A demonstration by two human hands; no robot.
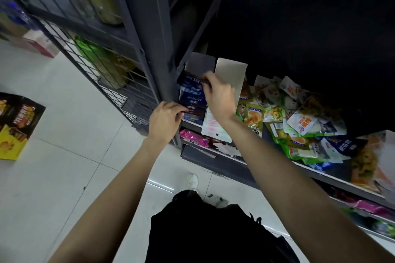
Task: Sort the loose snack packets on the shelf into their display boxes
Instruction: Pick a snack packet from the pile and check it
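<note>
Right hand (218, 98) pinches blue packet (189, 84); left hand (164, 119) grips the box (193, 111) front. Steady it, slide packet down behind your fingertips.

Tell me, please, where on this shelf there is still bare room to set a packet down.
Hardly any. A dark bare strip of shelf shows between the loose packet heap and the orange box. The left end is crowded: both hands, left hand and right hand, work at the blue packets.

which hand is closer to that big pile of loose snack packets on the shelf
Right. The right hand is just beside the pile, at the blue packets. The left hand is farther, at the shelf's end.
</note>
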